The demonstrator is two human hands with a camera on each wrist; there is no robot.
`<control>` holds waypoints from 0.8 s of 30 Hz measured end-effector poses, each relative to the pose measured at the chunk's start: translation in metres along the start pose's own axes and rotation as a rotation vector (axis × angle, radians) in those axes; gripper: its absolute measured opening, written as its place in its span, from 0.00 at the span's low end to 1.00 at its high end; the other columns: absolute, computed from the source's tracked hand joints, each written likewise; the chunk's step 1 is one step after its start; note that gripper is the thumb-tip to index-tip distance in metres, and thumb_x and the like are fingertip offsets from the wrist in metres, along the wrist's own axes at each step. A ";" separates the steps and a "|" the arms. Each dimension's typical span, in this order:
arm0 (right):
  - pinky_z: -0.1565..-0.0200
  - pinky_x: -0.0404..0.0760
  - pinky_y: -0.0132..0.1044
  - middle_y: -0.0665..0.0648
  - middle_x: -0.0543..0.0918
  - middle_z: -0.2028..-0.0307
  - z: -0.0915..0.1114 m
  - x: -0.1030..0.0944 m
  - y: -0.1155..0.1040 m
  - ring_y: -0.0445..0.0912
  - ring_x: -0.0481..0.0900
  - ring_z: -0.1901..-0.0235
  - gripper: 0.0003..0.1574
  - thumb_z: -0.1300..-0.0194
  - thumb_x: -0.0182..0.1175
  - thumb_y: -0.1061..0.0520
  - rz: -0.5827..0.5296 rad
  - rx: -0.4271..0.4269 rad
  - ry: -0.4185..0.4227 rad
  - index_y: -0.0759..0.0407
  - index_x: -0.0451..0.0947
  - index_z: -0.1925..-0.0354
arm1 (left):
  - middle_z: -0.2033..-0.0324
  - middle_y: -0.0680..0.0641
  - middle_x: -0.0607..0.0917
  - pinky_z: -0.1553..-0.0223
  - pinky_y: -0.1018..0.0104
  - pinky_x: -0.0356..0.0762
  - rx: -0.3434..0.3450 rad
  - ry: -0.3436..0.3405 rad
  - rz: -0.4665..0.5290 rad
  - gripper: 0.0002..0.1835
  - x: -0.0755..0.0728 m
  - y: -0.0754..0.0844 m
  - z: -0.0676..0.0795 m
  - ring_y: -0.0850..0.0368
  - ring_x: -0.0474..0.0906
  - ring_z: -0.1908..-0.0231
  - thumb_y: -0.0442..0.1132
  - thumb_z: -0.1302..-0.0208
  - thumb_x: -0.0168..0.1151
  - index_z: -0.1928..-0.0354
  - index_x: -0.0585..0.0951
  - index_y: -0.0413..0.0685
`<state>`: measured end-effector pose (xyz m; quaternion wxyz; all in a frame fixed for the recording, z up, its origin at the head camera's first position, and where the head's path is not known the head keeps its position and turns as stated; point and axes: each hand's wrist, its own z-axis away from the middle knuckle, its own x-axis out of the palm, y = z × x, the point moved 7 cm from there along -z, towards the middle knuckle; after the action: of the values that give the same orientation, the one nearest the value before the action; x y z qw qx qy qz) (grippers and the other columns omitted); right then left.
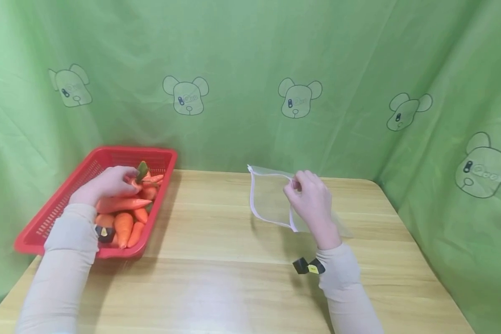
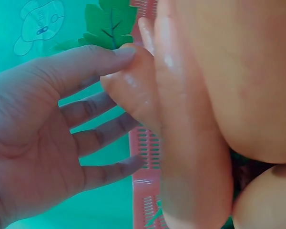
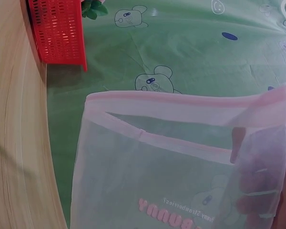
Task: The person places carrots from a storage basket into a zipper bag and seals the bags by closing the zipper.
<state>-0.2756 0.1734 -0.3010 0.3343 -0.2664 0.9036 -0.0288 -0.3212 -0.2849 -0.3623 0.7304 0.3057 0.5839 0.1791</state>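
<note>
My left hand [image 1: 106, 183] reaches into the red basket [image 1: 170, 174], which holds several orange carrots [image 1: 124, 227]. In the left wrist view its thumb and fingers pinch the end of a carrot [image 2: 136, 83] beside a green leaf [image 2: 109, 26]. Larger carrots lie right against that one. Over the right part of the table, my right hand [image 1: 315, 199] grips the edge of a see-through zipper bag [image 1: 271, 197]. The bag's mouth gapes, facing left, with a pale pink zip strip round it. Pink lettering [image 3: 167, 212] shows on the bag, and some right fingers appear through it.
A wooden table [image 1: 208, 264] carries the basket on its left side. Green curtains [image 1: 242, 55] with printed bear heads hang behind and at both sides. Small black devices sit at the left wrist [image 1: 105, 233] and right wrist [image 1: 308, 266].
</note>
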 end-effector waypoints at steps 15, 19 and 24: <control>0.78 0.65 0.35 0.55 0.72 0.81 0.000 -0.001 -0.002 0.48 0.70 0.80 0.08 0.50 0.57 0.62 -0.006 -0.002 0.001 0.57 0.68 0.81 | 0.51 0.40 0.80 0.46 0.46 0.72 0.076 0.125 -0.139 0.22 -0.030 0.012 0.005 0.45 0.75 0.50 0.42 0.38 0.65 0.43 0.74 0.43; 0.78 0.65 0.34 0.55 0.73 0.81 0.000 0.000 -0.003 0.48 0.69 0.80 0.08 0.50 0.57 0.62 -0.004 -0.009 -0.001 0.57 0.68 0.81 | 0.53 0.42 0.82 0.50 0.50 0.75 0.118 0.173 -0.169 0.21 -0.039 0.024 0.009 0.45 0.77 0.51 0.41 0.38 0.66 0.45 0.76 0.43; 0.77 0.66 0.35 0.55 0.73 0.81 0.000 0.001 -0.003 0.48 0.70 0.80 0.09 0.50 0.58 0.62 -0.002 -0.008 -0.002 0.57 0.68 0.81 | 0.57 0.40 0.84 0.55 0.54 0.77 0.136 0.241 -0.202 0.18 -0.049 0.036 0.013 0.44 0.80 0.55 0.42 0.40 0.67 0.50 0.78 0.42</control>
<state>-0.2748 0.1706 -0.3004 0.3341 -0.2689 0.9030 -0.0252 -0.3183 -0.2916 -0.3004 0.6469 0.2706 0.7059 0.1002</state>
